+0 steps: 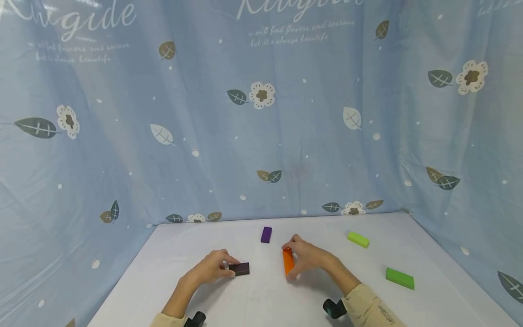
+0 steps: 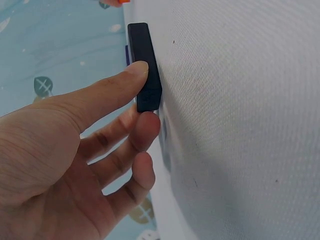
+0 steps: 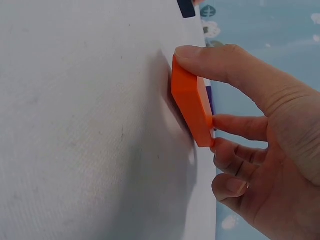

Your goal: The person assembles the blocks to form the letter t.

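Observation:
A black rectangular block (image 1: 242,269) lies flat on the white table at the left of centre. My left hand (image 1: 213,267) pinches its left end, and in the left wrist view the thumb presses along the side of the black block (image 2: 144,60). To the right, an orange block (image 1: 288,262) is held by its two ends between the thumb and fingertips of my right hand (image 1: 307,255). Close up in the right wrist view, the thumb lies on the near end of the orange block (image 3: 192,105) and the fingers meet its far end, low over the table.
A purple block (image 1: 266,235) lies behind, between the two hands. Off to the right are a light green block (image 1: 358,239) and a darker green block (image 1: 400,278). A blue patterned curtain (image 1: 261,136) surrounds the white table (image 1: 261,299) at the back and sides.

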A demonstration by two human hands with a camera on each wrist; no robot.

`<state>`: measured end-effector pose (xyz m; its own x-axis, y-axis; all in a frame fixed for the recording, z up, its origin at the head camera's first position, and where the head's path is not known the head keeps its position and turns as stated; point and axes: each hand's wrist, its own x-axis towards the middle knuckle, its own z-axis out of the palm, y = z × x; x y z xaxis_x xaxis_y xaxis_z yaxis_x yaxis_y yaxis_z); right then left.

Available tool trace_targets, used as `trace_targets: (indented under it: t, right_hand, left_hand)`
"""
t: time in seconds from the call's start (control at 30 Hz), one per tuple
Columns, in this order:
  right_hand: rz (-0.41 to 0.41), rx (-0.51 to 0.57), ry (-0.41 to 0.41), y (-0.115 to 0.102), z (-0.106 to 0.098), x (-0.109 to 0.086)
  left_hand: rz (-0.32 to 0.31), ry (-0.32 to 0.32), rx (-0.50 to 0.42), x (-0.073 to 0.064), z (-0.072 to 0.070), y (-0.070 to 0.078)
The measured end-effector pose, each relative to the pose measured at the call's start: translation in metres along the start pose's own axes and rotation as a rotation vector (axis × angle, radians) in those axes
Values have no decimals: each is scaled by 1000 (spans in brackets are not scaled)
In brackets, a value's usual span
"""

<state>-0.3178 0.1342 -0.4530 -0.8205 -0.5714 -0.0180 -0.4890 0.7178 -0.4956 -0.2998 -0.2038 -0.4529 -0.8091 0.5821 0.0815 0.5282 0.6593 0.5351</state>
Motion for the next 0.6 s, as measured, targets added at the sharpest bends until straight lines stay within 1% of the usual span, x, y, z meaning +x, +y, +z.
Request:
trace_targets:
  t: [0.33,0.6]
  right_hand:
    - [27,-5,-8,-3,3,5]
    - [25,-22,1,-7,5,5]
  left_hand:
    - [6,0,-2,0,-1,2]
    - [6,-4,7,2,1,-1]
